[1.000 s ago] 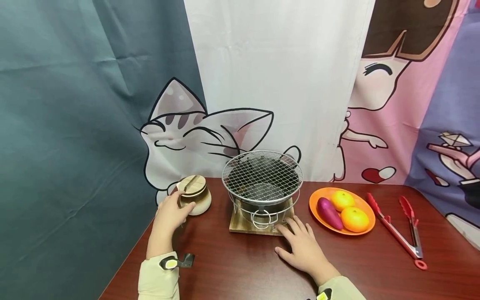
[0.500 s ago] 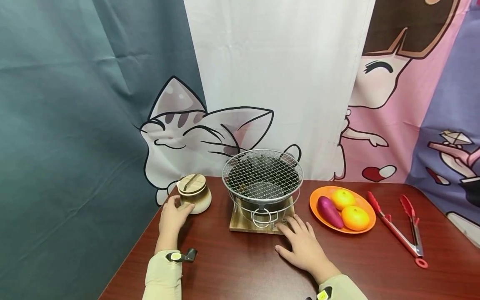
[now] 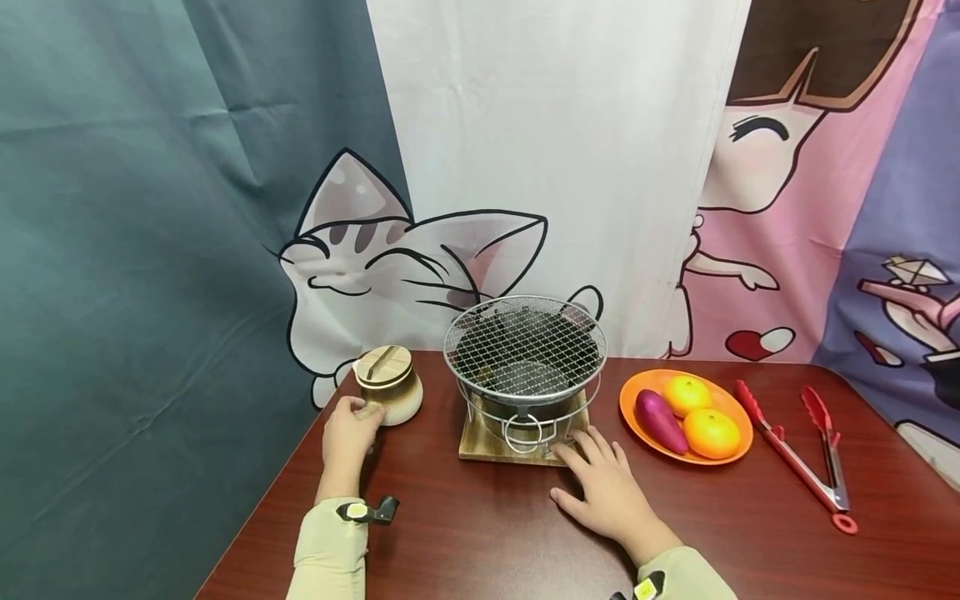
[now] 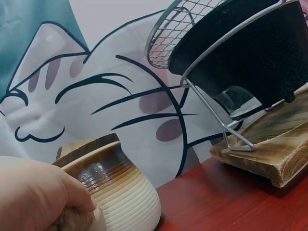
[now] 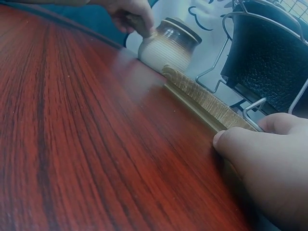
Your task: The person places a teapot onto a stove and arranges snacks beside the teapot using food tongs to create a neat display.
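Observation:
A small cream-and-brown ceramic pot (image 3: pixel 403 402) with a flat wooden lid (image 3: pixel 385 365) stands at the table's left. My left hand (image 3: pixel 348 442) grips its stubby side handle, which shows brown between the fingers in the right wrist view (image 5: pixel 139 25). A round tabletop grill (image 3: pixel 525 407) with a wire mesh top stands on a wooden board (image 3: pixel 477 447). My right hand (image 3: pixel 609 498) rests at the board's front right corner with its fingers spread. The right thumb (image 5: pixel 226 138) touches the board's edge in the right wrist view.
An orange plate (image 3: pixel 630 414) holds a purple eggplant-shaped item (image 3: pixel 660 422) and two orange citrus fruits (image 3: pixel 711 433). Red-handled tongs (image 3: pixel 806 473) lie spread at the right. A cartoon-printed curtain (image 3: pixel 585 150) hangs behind the dark red table (image 3: pixel 465 533).
My left hand has shifted right and lower along the pot's side, from beside its lid to its handle, and its fingers have closed there. The right hand and the pot stay in place.

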The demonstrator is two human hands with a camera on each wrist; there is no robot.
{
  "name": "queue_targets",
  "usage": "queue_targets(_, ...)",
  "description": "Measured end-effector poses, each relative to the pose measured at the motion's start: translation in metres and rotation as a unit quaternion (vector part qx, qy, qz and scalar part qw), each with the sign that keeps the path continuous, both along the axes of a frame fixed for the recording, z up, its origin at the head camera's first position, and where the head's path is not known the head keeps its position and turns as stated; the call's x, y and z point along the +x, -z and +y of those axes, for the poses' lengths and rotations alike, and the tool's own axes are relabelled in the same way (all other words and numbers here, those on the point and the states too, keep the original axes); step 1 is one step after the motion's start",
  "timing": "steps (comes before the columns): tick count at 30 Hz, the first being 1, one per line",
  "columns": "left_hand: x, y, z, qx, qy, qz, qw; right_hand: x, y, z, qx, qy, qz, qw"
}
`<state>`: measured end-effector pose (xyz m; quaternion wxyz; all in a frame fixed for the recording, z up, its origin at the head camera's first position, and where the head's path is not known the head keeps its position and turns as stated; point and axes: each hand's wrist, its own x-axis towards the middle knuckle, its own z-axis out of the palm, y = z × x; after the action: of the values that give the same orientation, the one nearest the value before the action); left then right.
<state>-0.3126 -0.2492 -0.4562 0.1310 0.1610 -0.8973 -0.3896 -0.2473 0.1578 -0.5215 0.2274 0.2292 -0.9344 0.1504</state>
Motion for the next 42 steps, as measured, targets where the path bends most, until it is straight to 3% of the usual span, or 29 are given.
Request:
queue_targets(6, 0.0035, -0.0034, 0.0012, -0.011, -0.008, -0.02, 0.9997, 0.0001, -0.0011, -0.0001, -0.002, 0.0, -0.002, 1.0)
queue_targets(16, 0.0021, 0.0044, 0.0044, -0.043, -0.038, 0.017, 0.9982, 0.0, 0.0016, 0.0, -0.001, 0.0, -0.004, 1.0)
queue_targets(23, 0.0011, 0.0056, 0.004, -0.024, -0.04, 0.024, 0.9986, -0.0009, 0.0029, 0.0008, -0.003, -0.001, -0.003, 1.0)
queue_targets(31, 0.002, 0.0031, 0.0026, -0.015, -0.035, 0.004, 0.9992, 0.0003, 0.0017, 0.0002, -0.004, -0.003, -0.006, 1.0)
queue_targets(42, -0.0004, 0.0058, 0.002, -0.013, -0.044, 0.02, 0.9988, 0.0011, -0.0005, -0.0004, -0.008, -0.005, -0.009, 0.9999)
